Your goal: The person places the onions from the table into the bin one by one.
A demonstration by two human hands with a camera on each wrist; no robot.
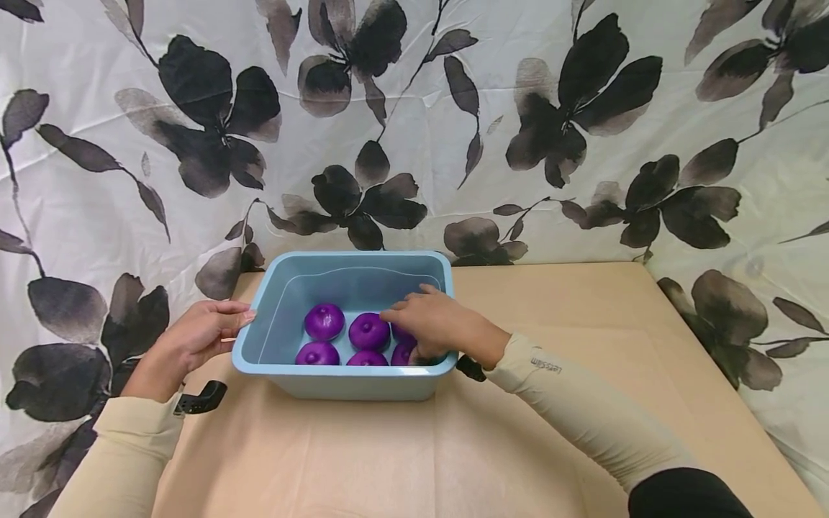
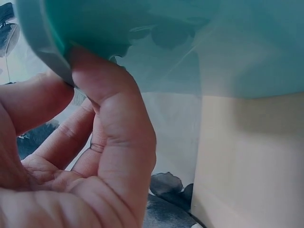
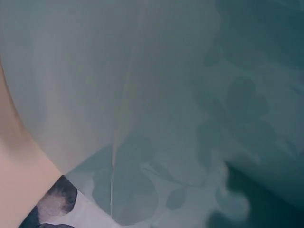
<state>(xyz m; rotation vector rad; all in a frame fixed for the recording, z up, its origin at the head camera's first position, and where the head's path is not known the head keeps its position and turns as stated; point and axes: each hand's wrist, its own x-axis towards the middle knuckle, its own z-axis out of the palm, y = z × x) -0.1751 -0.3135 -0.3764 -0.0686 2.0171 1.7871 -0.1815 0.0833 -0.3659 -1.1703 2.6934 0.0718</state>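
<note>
A light blue plastic basin (image 1: 350, 385) stands on the table, with several glossy purple round pieces (image 1: 324, 321), dimpled on top, on its floor. At the basin's left end my left hand (image 1: 201, 338) pinches the rim between thumb and fingers; the left wrist view shows this hand (image 2: 109, 128) close up at the rim (image 2: 45, 52). My right hand (image 1: 430, 324) reaches over the right wall into the basin. Its fingertips are right at the middle purple piece (image 1: 369, 332), and it partly covers the pieces at the right; whether it grips one I cannot tell.
Light brown paper (image 1: 518, 417) covers the tabletop. A white cloth with dark flowers (image 1: 466, 144) hangs behind and at both sides. The basin's blue wall (image 3: 95, 95) fills most of the right wrist view. Black straps (image 1: 202, 398) circle the wrists.
</note>
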